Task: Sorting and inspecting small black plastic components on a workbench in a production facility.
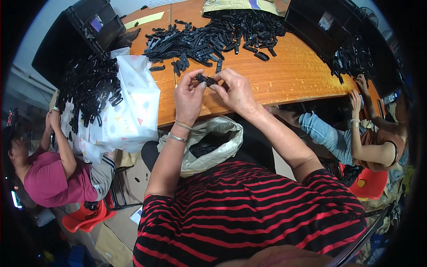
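Observation:
Above the near edge of the wooden table (289, 73), a small black plastic piece, clip-like in shape, (207, 80) is pinched between both my hands. My left hand (189, 99) closes thumb and fingers on its left end. From the other side my right hand (238, 91) grips the right end. Fingertips hide parts of the piece, so I cannot tell if it is one part or two joined. A heap of similar black pieces (195, 44) spreads over the table just beyond my hands. Below my wrists, an open woven sack (235, 135) with dark contents rests at my lap.
Tipped black bins stand at left (55, 58) and right (307, 22), with black pieces spilling out. A patterned plastic sheet (142, 102) covers the left corner. Another sack (242, 6) lies at the back. Co-workers sit at left (49, 178) and right (373, 147).

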### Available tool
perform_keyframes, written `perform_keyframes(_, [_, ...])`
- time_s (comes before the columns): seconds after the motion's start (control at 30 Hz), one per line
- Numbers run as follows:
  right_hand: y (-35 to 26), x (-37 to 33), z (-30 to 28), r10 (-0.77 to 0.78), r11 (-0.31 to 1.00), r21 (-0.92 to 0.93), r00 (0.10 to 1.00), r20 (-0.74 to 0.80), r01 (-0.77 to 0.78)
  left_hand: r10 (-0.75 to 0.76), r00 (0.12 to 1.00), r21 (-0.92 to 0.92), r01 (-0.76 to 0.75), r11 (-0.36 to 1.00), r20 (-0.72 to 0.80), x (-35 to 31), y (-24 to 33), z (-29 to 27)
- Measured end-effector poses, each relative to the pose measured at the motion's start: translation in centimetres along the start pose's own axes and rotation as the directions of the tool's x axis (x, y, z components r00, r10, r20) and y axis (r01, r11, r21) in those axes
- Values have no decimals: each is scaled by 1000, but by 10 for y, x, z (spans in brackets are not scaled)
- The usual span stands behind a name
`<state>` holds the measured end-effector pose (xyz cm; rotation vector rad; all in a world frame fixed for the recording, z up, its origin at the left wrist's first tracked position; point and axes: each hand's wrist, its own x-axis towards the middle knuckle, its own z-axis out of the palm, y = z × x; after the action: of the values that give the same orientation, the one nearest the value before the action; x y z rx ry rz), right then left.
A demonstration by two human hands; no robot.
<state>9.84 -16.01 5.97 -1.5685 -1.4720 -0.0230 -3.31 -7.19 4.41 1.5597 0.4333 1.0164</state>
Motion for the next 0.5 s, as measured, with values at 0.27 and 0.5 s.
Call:
perform_keyframes(0.27, [-5,-8,2,-46,990,-131,999,-16,43,-6,999,-121,10,993,32,-13,0,9])
perform_keyframes(0.5, [-8,-12,5,-38,997,-73,999,-6,38,14,999,-49,-16,999,-50,-16,1,12])
